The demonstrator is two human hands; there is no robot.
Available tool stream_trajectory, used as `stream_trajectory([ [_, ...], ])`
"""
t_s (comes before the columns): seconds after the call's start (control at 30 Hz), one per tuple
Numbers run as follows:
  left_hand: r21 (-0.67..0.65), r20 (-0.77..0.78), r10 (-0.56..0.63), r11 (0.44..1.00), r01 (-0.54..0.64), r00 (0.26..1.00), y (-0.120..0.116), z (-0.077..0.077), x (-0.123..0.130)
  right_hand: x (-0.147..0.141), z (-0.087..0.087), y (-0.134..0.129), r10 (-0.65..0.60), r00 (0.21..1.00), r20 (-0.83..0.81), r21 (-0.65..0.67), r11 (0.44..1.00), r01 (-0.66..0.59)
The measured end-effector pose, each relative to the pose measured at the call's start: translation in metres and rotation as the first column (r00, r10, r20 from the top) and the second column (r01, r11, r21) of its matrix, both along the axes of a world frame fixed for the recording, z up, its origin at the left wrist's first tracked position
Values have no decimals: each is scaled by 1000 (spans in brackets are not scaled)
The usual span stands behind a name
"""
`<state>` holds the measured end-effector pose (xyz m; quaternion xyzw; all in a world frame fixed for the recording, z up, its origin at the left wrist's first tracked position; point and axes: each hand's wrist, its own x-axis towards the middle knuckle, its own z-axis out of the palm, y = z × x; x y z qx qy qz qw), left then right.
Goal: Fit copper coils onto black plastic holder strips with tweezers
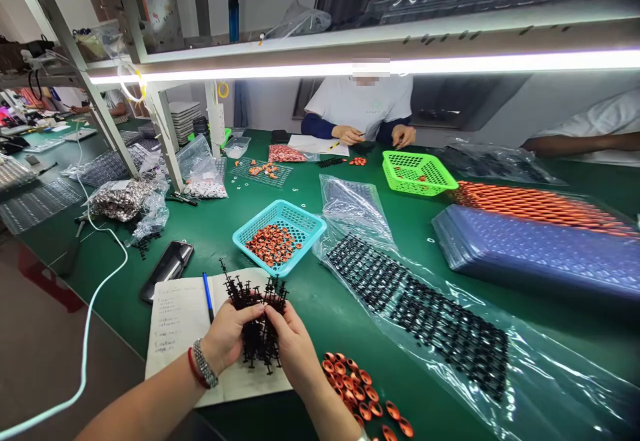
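Note:
A bunch of small black branched parts [260, 334] is gripped between my two hands, above an open notebook [170, 347]. My left hand [227, 334] wraps round its left side, the thumb on top. My right hand [293, 341] closes on its right side, and the two thumb tips nearly meet at the middle. Fingers under the bunch are hidden. Loose orange ring-like pieces [357, 387] lie right of my right hand. Beyond the notebook, a blue basket [305, 241] holds more orange pieces. A blue pen [207, 297] rests on the notebook.
A black phone [167, 269] lies at the notebook's upper left. Black parts in clear plastic [425, 314] stretch to the right, near stacked clear trays [530, 254]. Across the table are a green basket [420, 184] and a person [360, 107]. A white cable [93, 294] hangs at left.

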<state>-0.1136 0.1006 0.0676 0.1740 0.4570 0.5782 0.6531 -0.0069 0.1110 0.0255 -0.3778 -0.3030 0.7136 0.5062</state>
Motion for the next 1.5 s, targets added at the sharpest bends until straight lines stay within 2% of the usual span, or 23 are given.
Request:
stream_trajectory([
  [0.53,5,-25,15,1000,-15,1000,2,-6,-3,3,3,1,52,999,-3,28,998,-51],
  [1.1,-49,-10,-8,999,7,1000,1,2,1,3,6,2,34,999,-13,13,999,-33],
  [1.5,-26,-10,-4,1000,4,1000,2,5,6,3,10,2,63,998,5,15,998,-63],
])
